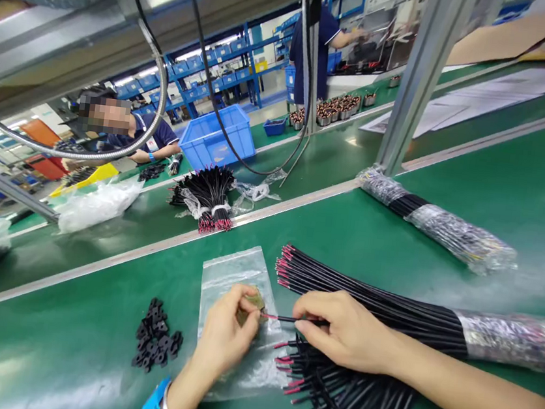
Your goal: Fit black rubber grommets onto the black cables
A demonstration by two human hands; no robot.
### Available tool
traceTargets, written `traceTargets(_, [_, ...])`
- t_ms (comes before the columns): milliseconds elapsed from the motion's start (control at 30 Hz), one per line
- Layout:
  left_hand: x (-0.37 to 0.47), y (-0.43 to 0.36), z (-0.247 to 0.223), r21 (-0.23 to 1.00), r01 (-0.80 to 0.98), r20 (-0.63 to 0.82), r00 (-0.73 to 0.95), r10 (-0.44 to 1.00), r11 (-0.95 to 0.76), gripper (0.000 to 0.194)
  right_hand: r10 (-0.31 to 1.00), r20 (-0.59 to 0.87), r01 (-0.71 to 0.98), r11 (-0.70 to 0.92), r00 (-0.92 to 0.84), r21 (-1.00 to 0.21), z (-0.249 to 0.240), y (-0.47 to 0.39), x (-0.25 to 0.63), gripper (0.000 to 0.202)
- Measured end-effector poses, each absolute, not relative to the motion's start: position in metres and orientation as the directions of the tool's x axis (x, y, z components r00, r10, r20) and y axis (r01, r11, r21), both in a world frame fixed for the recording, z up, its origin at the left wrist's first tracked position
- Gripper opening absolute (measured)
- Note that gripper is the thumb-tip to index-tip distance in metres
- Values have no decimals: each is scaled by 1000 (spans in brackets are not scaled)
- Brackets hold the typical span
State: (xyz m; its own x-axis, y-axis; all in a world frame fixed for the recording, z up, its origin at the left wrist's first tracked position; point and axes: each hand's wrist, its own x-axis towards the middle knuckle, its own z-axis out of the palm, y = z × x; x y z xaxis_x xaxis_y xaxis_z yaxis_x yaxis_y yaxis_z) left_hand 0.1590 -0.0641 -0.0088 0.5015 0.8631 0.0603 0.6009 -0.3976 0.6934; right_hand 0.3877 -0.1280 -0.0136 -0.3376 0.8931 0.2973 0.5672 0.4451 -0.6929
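My left hand [230,326] pinches a small olive-tan piece [255,300] above a clear plastic bag [226,266]; what this piece is I cannot make out. The red stripped end of a black cable [285,319] meets it. My right hand [344,331] is closed on that cable, thumb and forefinger pressed together. Under and behind the right hand lies a bundle of black cables with red ends [366,287], wrapped in plastic at its right end. Nearer to me, loose black cables [349,397] fan out. Small black plastic parts [156,337] lie heaped left of the bag.
A plastic-wrapped cable bundle [440,225] lies by the metal post [422,77]. Beyond the metal strip are a tied cable bunch [212,194] and a blue crate [218,136]. Cords hang overhead. A co-worker [155,135] sits across; another person [320,46] stands behind copper-wound parts [335,110].
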Motion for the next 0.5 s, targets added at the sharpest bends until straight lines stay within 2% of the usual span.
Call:
traceTargets(67, [162,-66,-7,879,450,-33,384,923,-155,21,874,326,550,482,-361,-682,-13,-128,388,14])
traceTargets(100, [164,-68,-6,930,362,-79,348,934,-57,22,870,333,545,489,-365,-681,-14,-128,388,15])
traceTargets(200, [168,-71,-3,977,178,-166,312,936,114,29,876,339,556,480,-343,-679,-14,-128,388,16])
traceTargets(300, [170,-74,-1,979,110,-195,310,931,169,31,889,345,581,457,-300,-673,-13,-128,387,15])
traceTargets(500, [168,-81,-2,989,26,-148,326,934,148,34,884,376,589,465,-276,-661,-13,-128,385,15])
